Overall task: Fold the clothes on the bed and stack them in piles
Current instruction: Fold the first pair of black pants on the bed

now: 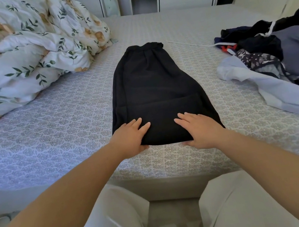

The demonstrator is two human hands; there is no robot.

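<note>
**Black garment pressed flat at its near fold, next fold to be made**

A black garment [156, 92] is laid lengthwise in the middle of the bed [58, 133], its gathered waistband at the far end and its lower part already turned up over itself near the bed's front edge. The left hand [131, 136] and the right hand [201, 129] are rested flat on the near corners, fingers straight and slightly spread; nothing is gripped, the cloth is only pressed down. The step is judged to be smoothing the fold before the next one is made. For a neat result, the crease should be pressed evenly from the middle outward, the side edges kept aligned, and the near end then lifted by both corners together and carried towards the waistband. An unfolded heap of clothes [284, 53] is left at the right, and a floral duvet [20, 52] is bunched at the left; no finished pile is seen yet
</note>
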